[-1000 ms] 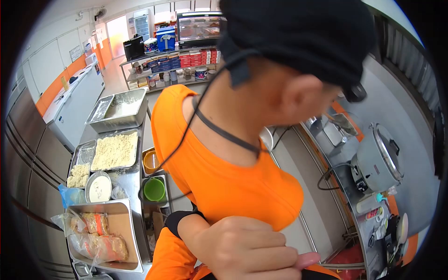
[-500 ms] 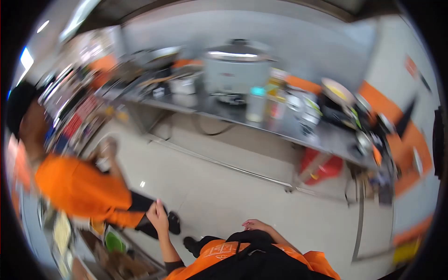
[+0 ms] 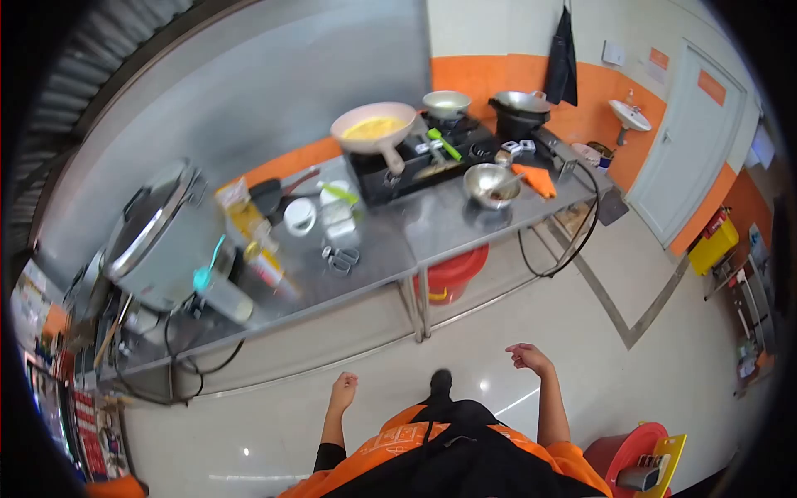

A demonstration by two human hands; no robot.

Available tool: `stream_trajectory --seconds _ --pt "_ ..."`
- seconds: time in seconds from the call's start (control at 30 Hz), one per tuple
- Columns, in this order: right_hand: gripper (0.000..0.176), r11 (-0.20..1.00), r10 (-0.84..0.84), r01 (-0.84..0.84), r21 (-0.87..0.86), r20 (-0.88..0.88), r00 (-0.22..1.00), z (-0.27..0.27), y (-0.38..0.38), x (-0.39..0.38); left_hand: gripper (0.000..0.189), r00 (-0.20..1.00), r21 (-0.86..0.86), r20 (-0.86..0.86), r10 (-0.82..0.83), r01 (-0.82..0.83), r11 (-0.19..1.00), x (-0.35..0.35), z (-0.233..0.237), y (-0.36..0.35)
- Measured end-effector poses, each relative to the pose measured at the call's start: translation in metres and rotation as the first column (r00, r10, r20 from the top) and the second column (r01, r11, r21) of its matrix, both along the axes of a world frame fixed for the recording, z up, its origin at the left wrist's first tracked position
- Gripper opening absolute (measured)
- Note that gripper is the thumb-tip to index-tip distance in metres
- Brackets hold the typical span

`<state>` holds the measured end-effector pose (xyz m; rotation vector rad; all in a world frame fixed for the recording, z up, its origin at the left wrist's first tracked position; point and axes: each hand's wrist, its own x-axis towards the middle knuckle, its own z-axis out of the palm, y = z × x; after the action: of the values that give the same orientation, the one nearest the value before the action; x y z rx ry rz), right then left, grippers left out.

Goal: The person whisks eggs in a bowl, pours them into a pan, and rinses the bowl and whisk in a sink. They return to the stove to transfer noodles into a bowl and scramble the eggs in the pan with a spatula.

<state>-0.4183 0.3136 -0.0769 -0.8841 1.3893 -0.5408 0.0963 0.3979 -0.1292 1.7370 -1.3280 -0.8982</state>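
My left hand (image 3: 344, 388) hangs over the floor in front of the metal table (image 3: 386, 241), its fingers curled in with nothing seen in them. Raised at the right is my right hand (image 3: 529, 358), its fingers loosely apart and pointing left; it holds nothing. Neither hand touches anything. On the table beyond stand a pan with yellow food (image 3: 374, 129) on a black gas stove (image 3: 382, 183), a metal bowl (image 3: 491, 186), an orange cloth (image 3: 535, 180) and a pair of scissors (image 3: 340, 260). A large rice cooker (image 3: 158, 241) and a bottle with a turquoise top (image 3: 220, 295) are at the left.
A red tub (image 3: 455, 274) sits under the table, near a black hose (image 3: 594, 207). Beside me at the lower right is a red bin (image 3: 610, 448) with a yellow board (image 3: 671, 461). A washbasin (image 3: 629, 116) and a door (image 3: 687, 141) are at the back right.
My view has swung right toward the stove, and the table looks nearer. The co-worker in orange has mostly left view at the left. Both my hands have swung with my walking.
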Motion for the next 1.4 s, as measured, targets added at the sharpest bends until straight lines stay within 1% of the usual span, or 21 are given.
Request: stream_trajectory --seconds 0.1,0.13,0.2,0.23,0.27,0.33,0.4,0.47,0.57,0.6,0.63,0.7,0.77,0.8,0.87,0.97,1.1,1.2,1.3,1.33,1.4 --pt "0.02 0.961 -0.24 0.233 -0.148 -0.028 0.97 0.019 -0.074 -0.024 0.016 0.962 0.099 0.009 -0.274 0.272 0.957 -0.044 0.029 -0.124" --pt "0.016 0.923 -0.309 0.277 -0.266 -0.086 0.947 0.043 -0.098 -0.02 0.016 0.954 0.072 -0.031 -0.298 0.299 0.952 -0.064 0.049 -0.158" --pt "0.012 0.811 -0.431 0.347 -0.472 -0.08 0.899 0.048 -0.156 -0.032 0.017 0.938 0.044 -0.098 -0.331 0.337 0.941 -0.096 0.102 -0.207" --pt "0.015 0.73 -0.46 0.283 -0.622 -0.14 0.877 0.039 -0.191 -0.045 0.017 0.931 0.051 -0.137 -0.338 0.347 0.936 -0.109 0.119 -0.228" --pt "0.023 0.63 -0.508 0.308 -0.713 -0.079 0.858 0.076 -0.212 -0.035 0.018 0.923 0.06 -0.177 -0.341 0.356 0.932 -0.119 0.134 -0.245" --pt "0.024 0.566 -0.476 0.32 -0.76 0.016 0.88 0.12 -0.27 -0.03 0.019 0.904 0.079 -0.252 -0.345 0.375 0.924 -0.135 0.147 -0.263" --pt "0.024 0.499 -0.467 0.273 -0.823 0.01 0.884 0.145 -0.339 -0.033 0.02 0.884 0.075 -0.309 -0.35 0.389 0.918 -0.147 0.15 -0.281" --pt "0.027 0.471 -0.387 0.256 -0.844 0.063 0.92 0.201 -0.395 -0.02 0.022 0.889 0.086 -0.333 -0.313 0.36 0.929 -0.16 0.148 -0.289" --pt "0.031 0.566 -0.136 0.019 -0.824 -0.071 0.988 0.233 -0.501 -0.02 0.025 0.917 0.145 -0.366 -0.16 0.226 0.963 -0.184 0.156 -0.297" --pt "0.035 0.472 -0.048 -0.169 -0.865 -0.217 0.975 0.242 -0.527 -0.004 0.026 0.924 0.161 -0.374 -0.078 0.147 0.976 -0.194 0.157 -0.302" --pt "0.038 0.575 0.04 -0.336 -0.746 -0.384 0.922 0.242 -0.551 0.012 0.025 0.93 0.139 -0.367 0.0 0.055 0.989 -0.202 0.154 -0.307" --pt "0.035 0.389 0.047 -0.665 -0.638 -0.707 0.706 0.206 -0.592 0.045 0.024 0.904 0.128 -0.366 0.222 -0.187 0.974 -0.226 0.14 -0.294" --pt "0.039 0.438 -0.049 -0.724 -0.532 -0.819 0.572 0.207 -0.592 0.081 0.026 0.874 0.129 -0.284 0.395 -0.373 0.919 -0.256 0.136 -0.287" --pt "0.051 0.422 0.017 -0.748 -0.512 -0.82 0.571 0.204 -0.594 0.091 0.026 0.843 0.146 -0.262 0.469 -0.445 0.883 -0.274 0.139 -0.283" --pt "0.05 0.444 0.04 -0.758 -0.477 -0.835 0.549 0.191 -0.6 0.096 0.026 0.784 0.196 -0.197 0.589 -0.557 0.807 -0.304 0.152 -0.283" --pt "0.05 0.348 0.061 -0.814 -0.465 -0.855 0.515 0.189 -0.598 0.072 0.025 0.724 0.242 -0.139 0.676 -0.637 0.732 -0.343 0.164 -0.283" --pt "0.038 0.125 0.253 -0.858 -0.497 -0.82 0.512 0.214 -0.588 0.005 0.025 0.715 0.2 -0.215 0.665 -0.635 0.746 -0.374 0.17 -0.295" --pt "0.032 0.21 0.479 -0.897 -0.389 -0.758 0.442 0.251 -0.578 -0.041 0.028 0.762 0.078 -0.359 0.539 -0.551 0.831 -0.373 0.198 -0.333" --pt "0.027 0.355 0.58 -0.855 -0.379 -0.628 0.519 0.239 -0.597 -0.095 0.029 0.832 -0.046 -0.463 0.304 -0.365 0.93 -0.37 0.252 -0.398" --pt "0.028 0.278 0.506 -0.859 -0.43 -0.694 0.511 0.236 -0.604 -0.111 0.031 0.846 -0.095 -0.49 0.208 -0.289 0.953 -0.368 0.263 -0.423" --pt "0.031 0.396 0.385 -0.856 -0.332 -0.786 0.483 0.219 -0.628 -0.144 0.037 0.777 -0.181 -0.629 0.03 -0.184 0.966 -0.37 0.287 -0.479"
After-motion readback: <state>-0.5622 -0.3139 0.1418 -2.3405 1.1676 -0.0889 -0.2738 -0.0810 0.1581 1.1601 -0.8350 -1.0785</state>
